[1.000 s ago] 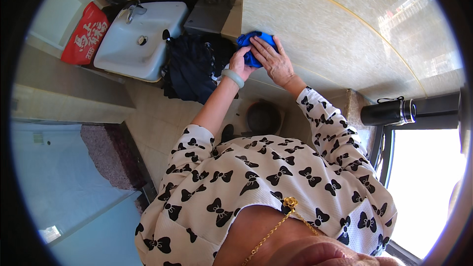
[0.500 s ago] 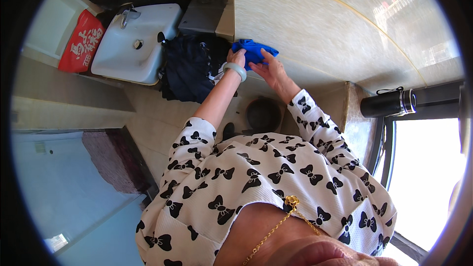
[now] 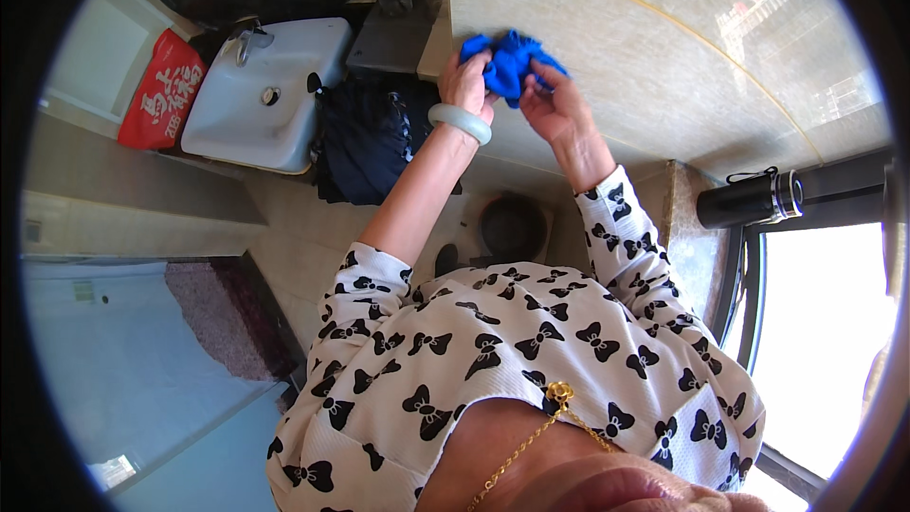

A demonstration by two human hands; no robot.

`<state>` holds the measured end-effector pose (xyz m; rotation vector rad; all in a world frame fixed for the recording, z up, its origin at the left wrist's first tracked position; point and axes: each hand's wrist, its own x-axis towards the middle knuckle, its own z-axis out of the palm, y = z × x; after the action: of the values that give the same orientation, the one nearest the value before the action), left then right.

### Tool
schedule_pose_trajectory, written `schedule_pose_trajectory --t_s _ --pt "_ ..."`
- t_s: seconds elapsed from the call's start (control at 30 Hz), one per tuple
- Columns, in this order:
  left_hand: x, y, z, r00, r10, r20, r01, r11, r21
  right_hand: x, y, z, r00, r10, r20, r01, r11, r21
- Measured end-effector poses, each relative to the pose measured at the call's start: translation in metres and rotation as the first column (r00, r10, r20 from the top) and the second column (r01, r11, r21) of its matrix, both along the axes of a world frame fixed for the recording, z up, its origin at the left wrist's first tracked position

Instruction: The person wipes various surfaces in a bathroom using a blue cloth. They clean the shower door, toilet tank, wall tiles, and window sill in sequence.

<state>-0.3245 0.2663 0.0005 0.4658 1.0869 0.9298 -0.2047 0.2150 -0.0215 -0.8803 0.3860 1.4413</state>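
Note:
A bright blue cloth (image 3: pixel 508 68), crumpled into folds, is held up between my two hands, in front of the tiled wall. My left hand (image 3: pixel 464 83), with a pale bangle at the wrist, is closed on the cloth's left side. On the right side, my right hand (image 3: pixel 559 106) pinches the cloth with bent fingers. Below and left of my left hand, a dark garment (image 3: pixel 365 137) hangs in a bunch beside the washbasin. What the cloth is exactly cannot be made out.
A white washbasin (image 3: pixel 270 95) with a metal tap is at the left, a red bag (image 3: pixel 159 90) beside it. A dark round bucket (image 3: pixel 512 228) stands on the floor below my arms. A black flask (image 3: pixel 749 201) lies by the window at the right.
Both hands have moved up and away from me with the blue cloth. The cloth has gone from a flatter bundle to a looser, crumpled shape.

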Motion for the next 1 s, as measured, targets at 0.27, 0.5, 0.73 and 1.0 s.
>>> schedule_pose_trajectory --t_s 0.27,0.5,0.73,1.0 --pt "0.027 0.0 0.113 0.995 -0.091 0.042 0.029 0.665 0.746 0.007 0.01 0.111 0.948 -0.155 0.278 0.015 0.894 0.447" --pt "0.018 -0.008 0.03 0.803 0.35 -0.481 0.241 0.547 0.801 -0.011 0.0 0.045 0.977 -0.066 0.204 0.013 0.968 0.251" --pt "-0.014 -0.036 -0.107 0.742 0.134 -0.657 0.234 0.866 0.442 -0.031 -0.004 -0.083 0.99 0.058 0.128 -0.035 0.985 -0.171" --pt "-0.008 -0.016 -0.122 0.906 0.02 -0.423 0.075 0.976 0.207 -0.012 0.0 -0.081 0.99 -0.024 -0.139 0.006 0.991 -0.131"
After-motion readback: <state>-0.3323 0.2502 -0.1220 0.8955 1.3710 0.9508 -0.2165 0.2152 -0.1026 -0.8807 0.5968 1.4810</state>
